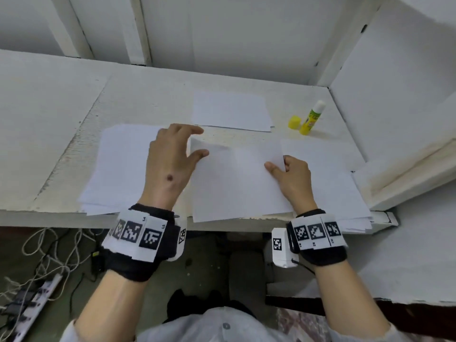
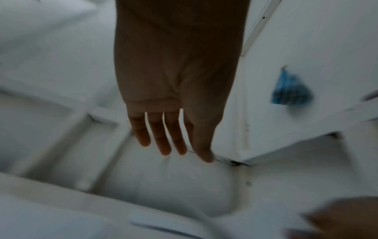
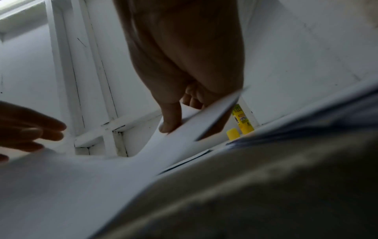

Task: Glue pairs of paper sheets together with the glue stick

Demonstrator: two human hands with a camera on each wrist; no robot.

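At frame centre, the right hand pinches the lifted sheet's right edge, likely for alignment; the left hand hovers spread, fingers relaxed. The uncapped glue stick stands upper right.

I am seated at a makeshift indoor work corner, more plain back room than fitted office. The white-painted wooden desk in front of me is chipped and worn along its edges. Behind it stands a white wall of painted wooden framing. On the bare floor to my left lie a power strip and tangled cables. A blue checked cloth hangs on the wall to my right.
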